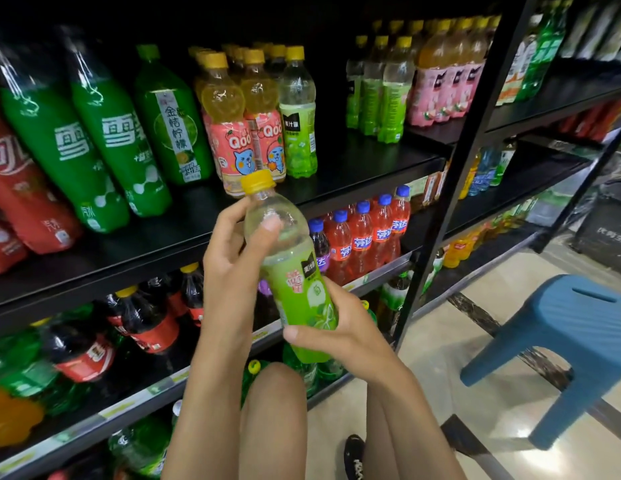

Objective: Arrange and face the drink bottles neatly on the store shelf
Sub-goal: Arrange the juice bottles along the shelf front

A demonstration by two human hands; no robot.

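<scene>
- Shelving (354, 168): black boards fill the left and centre of the frame, stocked on several levels.
- Large green bottles (104, 140): upper left, on the top board, standing side by side with white print toward you.
- Blue stool (579, 327): lower right, on the tiled floor, well apart from the bottles.
- Green drink bottle (295, 271): centre of the frame, held in front of the shelf edge and not on any board. It is tilted, cap toward the upper left, base toward the lower right.
- Your left hand (229, 244): wrapped round the clear upper part of that bottle, thumb pressed on its front just below the neck.
- Your right hand (340, 327): grips the lower, labelled part, thumb across the front near the base.
- Pink-labelled bottles (229, 133): top board, centre, just above the held bottle.
- Matching green bottle (298, 116): upright just right of the pink ones, label facing you.
- Red bottles with blue caps (361, 233): next board down, right of the held bottle.
- Yellow cap (258, 181): on the held bottle, overlapping the top board's front edge.
</scene>
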